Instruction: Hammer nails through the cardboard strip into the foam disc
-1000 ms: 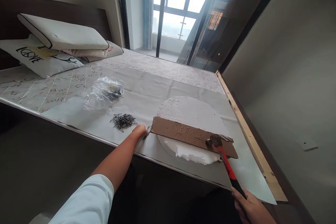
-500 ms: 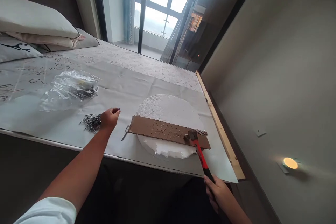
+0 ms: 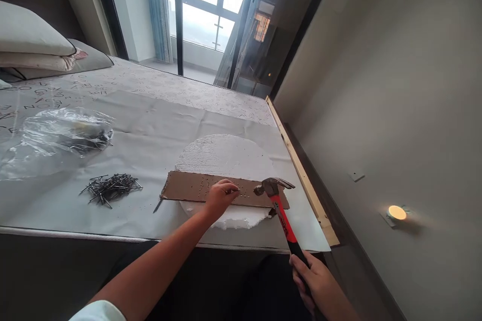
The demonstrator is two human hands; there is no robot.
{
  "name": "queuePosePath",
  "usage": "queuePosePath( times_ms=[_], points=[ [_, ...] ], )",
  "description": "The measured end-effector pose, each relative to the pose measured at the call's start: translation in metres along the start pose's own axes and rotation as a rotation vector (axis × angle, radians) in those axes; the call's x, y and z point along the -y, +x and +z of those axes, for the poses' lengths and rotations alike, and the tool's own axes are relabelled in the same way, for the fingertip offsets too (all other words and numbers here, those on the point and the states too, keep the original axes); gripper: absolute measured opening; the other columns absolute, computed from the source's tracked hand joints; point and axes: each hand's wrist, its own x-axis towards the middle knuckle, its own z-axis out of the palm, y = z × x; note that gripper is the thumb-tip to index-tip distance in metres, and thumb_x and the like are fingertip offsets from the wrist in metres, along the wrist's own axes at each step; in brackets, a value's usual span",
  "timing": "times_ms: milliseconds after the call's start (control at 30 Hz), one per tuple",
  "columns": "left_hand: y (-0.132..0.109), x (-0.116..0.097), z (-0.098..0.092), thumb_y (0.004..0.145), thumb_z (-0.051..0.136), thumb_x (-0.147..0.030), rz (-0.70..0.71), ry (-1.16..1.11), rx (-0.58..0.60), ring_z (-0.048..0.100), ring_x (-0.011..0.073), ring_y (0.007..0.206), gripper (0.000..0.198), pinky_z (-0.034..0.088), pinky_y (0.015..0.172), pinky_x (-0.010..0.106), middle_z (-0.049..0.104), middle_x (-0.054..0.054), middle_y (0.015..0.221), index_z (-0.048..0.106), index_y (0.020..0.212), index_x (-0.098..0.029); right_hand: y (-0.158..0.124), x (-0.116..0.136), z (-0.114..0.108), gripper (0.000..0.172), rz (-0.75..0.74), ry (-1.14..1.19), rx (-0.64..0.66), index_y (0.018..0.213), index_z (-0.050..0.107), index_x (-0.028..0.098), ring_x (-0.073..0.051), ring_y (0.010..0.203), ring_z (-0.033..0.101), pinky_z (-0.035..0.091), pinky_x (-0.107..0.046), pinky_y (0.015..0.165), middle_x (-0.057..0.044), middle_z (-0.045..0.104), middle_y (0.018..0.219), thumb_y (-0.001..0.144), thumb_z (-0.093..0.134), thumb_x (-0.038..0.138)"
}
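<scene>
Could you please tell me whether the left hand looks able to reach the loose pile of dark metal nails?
Probably yes: the left hand is over the brown rectangular board, and the nails lie uncovered on the pale grey sheet, with nothing apparently blocking the way.

Hammer handle (image 3: 284,220) partly hidden, pillow (image 3: 32,32) cut off left

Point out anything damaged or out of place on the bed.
The white foam disc looks damaged: its near edge, showing past the brown board, is ragged, while its far edge curves evenly.
</scene>
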Motion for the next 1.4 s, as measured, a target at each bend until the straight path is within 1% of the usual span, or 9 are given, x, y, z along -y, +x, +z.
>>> queuePosePath(
  times_ms=[100,200,367,467,567,800,1067,1267,1400],
  points=[
    [0.004,-0.003,0.015,0.073,0.060,-0.022,0.002,0.093,0.039,0.062,0.0139,0.067,0.010,0.048,0.059,0.022,0.069,0.004,0.074,0.070,0.072,-0.020,-0.004,0.006,-0.001,0.045,0.023,-0.010,0.017,0.067,0.040,0.021,-0.003,0.030,0.029,0.029,-0.017,0.029,0.011,0.037,0.047,0.078,0.041,0.064],
    [0.009,-0.003,0.026,0.073,0.061,-0.020,0.007,0.144,0.057,0.063,0.0145,0.068,0.009,0.047,0.062,0.023,0.070,0.003,0.074,0.071,0.073,-0.021,-0.006,0.008,-0.004,0.045,0.020,-0.022,0.002,0.065,0.039,0.021,-0.003,0.030,0.028,0.027,-0.017,0.030,0.010,0.036,0.047,0.078,0.041,0.064],
    [0.016,-0.003,0.049,0.073,0.062,-0.019,0.005,0.196,0.089,0.063,0.0156,0.070,0.009,0.047,0.064,0.025,0.070,0.003,0.074,0.071,0.072,-0.021,-0.007,0.005,-0.014,0.041,0.016,-0.009,-0.019,0.068,0.040,0.021,-0.003,0.031,0.027,0.026,-0.017,0.030,0.010,0.036,0.049,0.082,0.039,0.059],
    [0.020,-0.003,0.057,0.073,0.062,-0.019,0.003,0.254,0.106,0.063,0.0166,0.073,0.010,0.047,0.066,0.026,0.071,0.003,0.076,0.072,0.072,-0.022,-0.006,0.002,-0.020,0.039,0.035,-0.016,-0.039,0.068,0.040,0.021,-0.003,0.032,0.027,0.025,-0.017,0.031,0.010,0.036,0.048,0.083,0.040,0.056],
    [0.023,-0.002,0.060,0.074,0.061,-0.019,0.018,0.283,0.114,0.063,0.0166,0.073,0.011,0.046,0.067,0.027,0.071,0.003,0.077,0.072,0.074,-0.021,-0.006,0.001,-0.024,0.040,0.051,-0.018,-0.033,0.065,0.039,0.020,-0.003,0.032,0.028,0.024,-0.017,0.033,0.010,0.037,0.048,0.083,0.040,0.055],
    [0.024,0.003,0.063,0.075,0.061,-0.019,0.065,0.306,0.094,0.062,0.0175,0.077,0.010,0.047,0.071,0.029,0.070,0.003,0.078,0.071,0.075,-0.020,-0.008,0.010,-0.024,0.040,0.040,-0.023,-0.027,0.066,0.037,0.021,-0.003,0.033,0.028,0.025,-0.017,0.034,0.010,0.035,0.048,0.084,0.038,0.056],
    [0.023,0.004,0.065,0.074,0.062,-0.018,0.075,0.294,0.079,0.062,0.0167,0.075,0.009,0.046,0.067,0.027,0.070,0.003,0.076,0.071,0.074,-0.020,-0.008,0.015,-0.025,0.047,0.033,-0.065,0.008,0.064,0.039,0.020,-0.003,0.034,0.027,0.025,-0.017,0.034,0.010,0.033,0.046,0.079,0.039,0.065],
    [0.023,0.005,0.065,0.074,0.063,-0.018,0.089,0.287,0.062,0.061,0.0159,0.073,0.009,0.046,0.069,0.026,0.070,0.002,0.074,0.071,0.075,-0.021,-0.007,0.014,-0.024,0.049,0.016,-0.081,-0.005,0.067,0.041,0.020,-0.004,0.033,0.028,0.026,-0.018,0.032,0.010,0.034,0.048,0.077,0.038,0.068],
    [0.023,0.008,0.066,0.074,0.063,-0.019,0.092,0.284,0.063,0.061,0.0160,0.074,0.009,0.046,0.068,0.026,0.070,0.002,0.075,0.071,0.076,-0.021,-0.008,0.015,-0.024,0.047,0.015,-0.075,-0.024,0.068,0.042,0.020,-0.004,0.033,0.029,0.027,-0.018,0.032,0.010,0.034,0.048,0.077,0.040,0.067]
  ],
)
